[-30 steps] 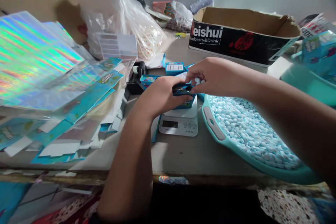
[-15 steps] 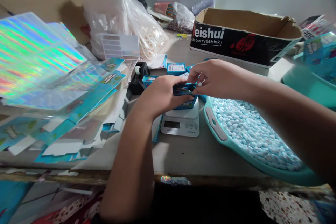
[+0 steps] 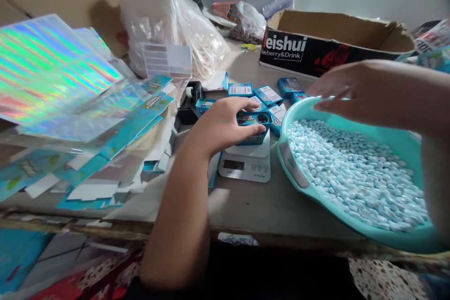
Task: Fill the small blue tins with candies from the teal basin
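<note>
Behind the middle of the front edge of the tabletop [image 3: 242, 213]: scale [image 3: 258, 171], with a box [image 3: 258, 139] set on its plate.
Box: blue and printed, sitting level; a dark round opening shows at the right end of its upper face, and the contents cannot be made out.
Left hand [image 3: 234, 119]: fingers gripping the box, thumb across the near side, the others over the far side.
Right hand [image 3: 365, 91]: blurred, above the far rim of the tub [image 3: 404, 140], apart from the box; whether the fingers are parted or closed on anything cannot be told.
Tub: teal, right of the scale, reaching the tabletop's front edge; sweets [image 3: 348, 183] cover its floor.
Display: dark; reading not legible.
Other boxes [image 3: 268, 95]: grouped beyond the scale, toward the back edge.
Left end of the tabletop: shiny sheets [image 3: 52, 79] and flat card [image 3: 137, 119], heaped and overlapping.
Back edge: clear bag [image 3: 207, 47] at left, black carton [image 3: 298, 58] at right.
Step in hand: judged to be the steadying of the box on the scale, the right hand being away from the opening.
Next move: judged to call for a firm left grip, opening upward, and right fingers clear of the tub's rim.
</note>
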`<state>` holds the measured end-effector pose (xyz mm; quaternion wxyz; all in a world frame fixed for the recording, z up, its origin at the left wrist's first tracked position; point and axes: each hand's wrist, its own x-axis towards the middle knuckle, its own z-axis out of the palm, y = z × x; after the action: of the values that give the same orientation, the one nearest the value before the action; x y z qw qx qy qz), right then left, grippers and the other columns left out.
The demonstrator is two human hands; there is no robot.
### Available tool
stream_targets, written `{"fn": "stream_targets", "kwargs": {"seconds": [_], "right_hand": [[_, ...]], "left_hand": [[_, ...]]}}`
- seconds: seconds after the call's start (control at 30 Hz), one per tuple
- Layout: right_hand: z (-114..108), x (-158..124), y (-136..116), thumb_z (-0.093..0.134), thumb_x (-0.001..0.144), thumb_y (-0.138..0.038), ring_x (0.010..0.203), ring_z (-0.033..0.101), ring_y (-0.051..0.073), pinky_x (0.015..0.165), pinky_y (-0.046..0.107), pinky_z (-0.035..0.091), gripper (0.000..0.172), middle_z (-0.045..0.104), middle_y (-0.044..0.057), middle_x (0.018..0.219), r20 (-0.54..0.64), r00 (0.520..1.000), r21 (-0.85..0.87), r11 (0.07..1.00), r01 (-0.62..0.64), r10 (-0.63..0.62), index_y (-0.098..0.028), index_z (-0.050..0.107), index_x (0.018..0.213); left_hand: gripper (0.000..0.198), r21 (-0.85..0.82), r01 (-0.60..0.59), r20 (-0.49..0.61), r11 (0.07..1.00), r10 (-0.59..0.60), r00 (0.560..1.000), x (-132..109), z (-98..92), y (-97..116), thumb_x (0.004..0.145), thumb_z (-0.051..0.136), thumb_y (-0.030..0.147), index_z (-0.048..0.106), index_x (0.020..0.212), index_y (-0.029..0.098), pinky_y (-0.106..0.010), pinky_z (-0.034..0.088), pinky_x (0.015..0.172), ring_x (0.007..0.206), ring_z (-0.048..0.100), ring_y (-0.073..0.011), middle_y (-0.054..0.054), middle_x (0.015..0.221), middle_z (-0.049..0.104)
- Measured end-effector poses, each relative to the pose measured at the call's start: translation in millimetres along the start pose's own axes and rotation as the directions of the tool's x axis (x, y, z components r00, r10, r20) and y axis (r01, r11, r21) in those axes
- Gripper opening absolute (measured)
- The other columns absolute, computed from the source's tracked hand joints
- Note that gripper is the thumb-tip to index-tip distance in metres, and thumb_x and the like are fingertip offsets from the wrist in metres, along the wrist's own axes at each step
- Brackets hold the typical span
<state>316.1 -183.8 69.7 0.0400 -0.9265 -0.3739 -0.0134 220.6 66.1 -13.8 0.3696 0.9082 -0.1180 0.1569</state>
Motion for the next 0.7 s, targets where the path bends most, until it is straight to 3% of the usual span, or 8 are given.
{"fn": "stream_targets", "kwargs": {"seconds": [0.1,0.2,0.3,0.43,0.57,0.7], "right_hand": [[33,-10,27,0.055,0.083,-0.051,0.097,0.066,0.03,0.088,0.047,0.051,0.049,0.069,0.012,0.117,0.143,0.986,-0.018,0.995,0.094,-0.09,-0.02,0.066,0.119],[68,-16,40,0.055,0.082,-0.062,0.112,0.062,0.032,0.096,0.047,0.05,0.068,0.059,0.015,0.133,0.355,0.923,0.113,0.987,0.115,-0.148,-0.02,0.055,0.135],[79,-18,38,0.058,0.08,-0.064,0.111,0.062,0.032,0.095,0.045,0.05,0.072,0.059,0.014,0.132,0.437,0.89,0.151,0.986,0.073,-0.132,-0.021,0.052,0.137],[72,-15,32,0.064,0.075,-0.061,0.098,0.065,0.029,0.084,0.043,0.051,0.065,0.064,0.013,0.123,0.445,0.89,0.133,0.99,0.048,-0.103,-0.021,0.059,0.126],[69,-12,31,0.063,0.078,-0.052,0.074,0.062,0.021,0.066,0.038,0.046,0.037,0.069,0.005,0.092,0.486,0.868,0.075,0.994,0.08,-0.106,-0.024,0.066,0.102],[68,-11,34,0.063,0.078,-0.048,0.063,0.059,0.017,0.059,0.035,0.041,0.028,0.067,0.0,0.077,0.49,0.864,0.085,0.993,0.086,-0.117,-0.026,0.069,0.095]], "left_hand": [[0.039,0.015,-0.011,-0.001,1.0,0.011,1.0,1,2.0,-3,0.078,0.079,0.034,0.072,0.112,0.018,-0.034,0.054,0.093,0.103,0.068,-0.0214,-0.006,0.113,0.074],[0.038,0.012,-0.006,-0.004,1.0,0.006,1.0,1,3.6,-5,0.077,0.08,0.036,0.072,0.11,0.019,-0.036,0.054,0.094,0.103,0.068,-0.0221,-0.006,0.112,0.074],[0.044,-0.016,0.001,-0.042,1.0,-0.002,0.999,1,4.8,-5,0.08,0.077,0.04,0.068,0.119,0.021,-0.036,0.055,0.092,0.1,0.069,-0.0217,-0.006,0.109,0.073],[0.054,-0.007,-0.003,-0.227,1.0,0.001,0.974,2,4.8,-5,0.089,0.066,0.048,0.053,0.137,0.024,-0.031,0.055,0.09,0.096,0.07,-0.0185,-0.002,0.101,0.073],[0.049,0.106,0.053,-0.441,0.993,-0.001,0.898,2,3.0,-11,0.093,0.058,0.054,0.054,0.133,0.024,-0.032,0.054,0.089,0.096,0.069,-0.0179,-0.001,0.095,0.074],[0.04,0.148,0.075,-0.493,0.986,0.007,0.87,-1,-0.7,-15,0.101,0.04,0.052,0.056,0.129,0.027,-0.036,0.053,0.086,0.106,0.067,-0.018,0.001,0.096,0.073]]}}
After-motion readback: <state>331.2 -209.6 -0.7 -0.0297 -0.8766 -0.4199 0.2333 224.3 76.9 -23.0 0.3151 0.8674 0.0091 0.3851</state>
